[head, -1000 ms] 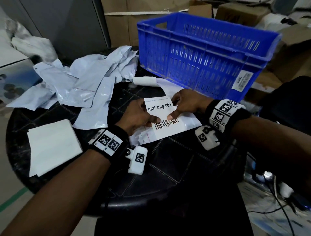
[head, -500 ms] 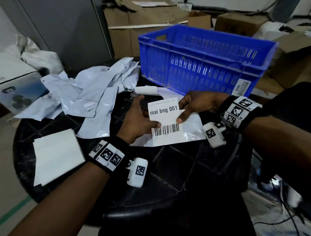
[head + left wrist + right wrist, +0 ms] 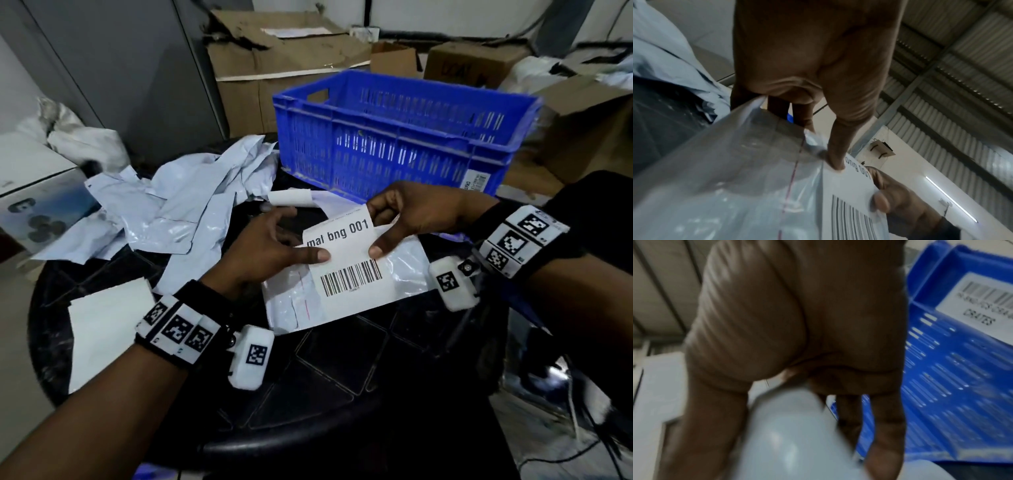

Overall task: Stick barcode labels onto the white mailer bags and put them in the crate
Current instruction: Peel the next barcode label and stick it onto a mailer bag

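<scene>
A white mailer bag (image 3: 294, 301) with a barcode label (image 3: 346, 260) reading "mal bng 001" on it is held just above the black round table (image 3: 342, 377). My left hand (image 3: 270, 250) pinches its left side, thumb on the label (image 3: 851, 194) and fingers beneath the bag (image 3: 735, 186). My right hand (image 3: 404, 219) pinches the top right of the label, thumb on its face. The blue slotted crate (image 3: 404, 137) stands right behind both hands; its wall (image 3: 953, 369) fills the right wrist view beside the bag (image 3: 789, 434).
A heap of white mailer bags (image 3: 178, 202) lies at the table's back left. A stack of white sheets (image 3: 106, 329) sits at the front left. A small white paper roll (image 3: 291, 198) lies before the crate. Cardboard boxes (image 3: 287, 78) stand behind.
Both hands have lifted the labelled bag off the table and brought it a little nearer the crate. The right hand's grip moved up to the label's top right corner.
</scene>
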A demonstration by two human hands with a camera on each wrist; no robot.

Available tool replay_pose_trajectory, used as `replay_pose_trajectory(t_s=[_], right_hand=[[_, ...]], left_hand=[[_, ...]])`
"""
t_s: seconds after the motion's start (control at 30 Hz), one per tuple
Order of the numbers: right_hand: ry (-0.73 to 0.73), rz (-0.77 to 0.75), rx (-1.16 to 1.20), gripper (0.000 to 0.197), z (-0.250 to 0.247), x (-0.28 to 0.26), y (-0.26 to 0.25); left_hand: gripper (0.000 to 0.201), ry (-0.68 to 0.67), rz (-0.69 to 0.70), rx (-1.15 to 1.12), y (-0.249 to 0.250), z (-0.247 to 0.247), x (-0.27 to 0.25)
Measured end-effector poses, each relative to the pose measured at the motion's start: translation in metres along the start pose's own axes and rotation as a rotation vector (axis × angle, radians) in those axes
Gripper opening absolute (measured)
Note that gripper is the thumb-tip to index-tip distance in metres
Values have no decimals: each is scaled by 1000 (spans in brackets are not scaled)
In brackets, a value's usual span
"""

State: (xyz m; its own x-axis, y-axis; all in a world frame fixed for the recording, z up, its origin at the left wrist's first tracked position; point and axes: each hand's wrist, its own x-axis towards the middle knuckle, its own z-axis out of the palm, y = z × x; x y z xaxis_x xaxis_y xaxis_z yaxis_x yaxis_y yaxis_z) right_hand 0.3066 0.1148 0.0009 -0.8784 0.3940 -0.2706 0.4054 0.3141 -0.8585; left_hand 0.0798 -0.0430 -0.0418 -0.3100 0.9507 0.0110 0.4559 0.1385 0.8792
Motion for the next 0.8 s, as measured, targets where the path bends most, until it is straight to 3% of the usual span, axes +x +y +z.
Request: replay_pose_trajectory(t_s=[0.13, 0.3, 0.4, 0.47, 0.53, 0.63, 0.7, 0.8], right_hand=[[107, -57, -25, 44, 7, -15, -5], [349, -151, -123, 30, 22, -31, 0], [368, -173, -90, 29, 31, -34, 3], [411, -186, -136, 30, 37, -31, 2], [432, -215, -182, 30, 46, -27, -4], [463, -282, -244, 31, 54, -27, -14], [484, -315, -279, 31, 59, -30, -17], [492, -291, -222, 32, 66, -38, -21]], left_hand=[[79, 154, 146, -77, 7, 3, -15], [53, 257, 240, 78, 3, 1, -34], [43, 495, 538, 309, 13, 5, -54], [40, 532, 731, 514, 26, 15, -65], [53, 427, 700, 596, 34, 25, -66], [80, 301, 479, 540, 34, 28, -59], [88, 232, 382, 449, 33, 24, -54], [90, 172, 355, 295, 24, 15, -51]])
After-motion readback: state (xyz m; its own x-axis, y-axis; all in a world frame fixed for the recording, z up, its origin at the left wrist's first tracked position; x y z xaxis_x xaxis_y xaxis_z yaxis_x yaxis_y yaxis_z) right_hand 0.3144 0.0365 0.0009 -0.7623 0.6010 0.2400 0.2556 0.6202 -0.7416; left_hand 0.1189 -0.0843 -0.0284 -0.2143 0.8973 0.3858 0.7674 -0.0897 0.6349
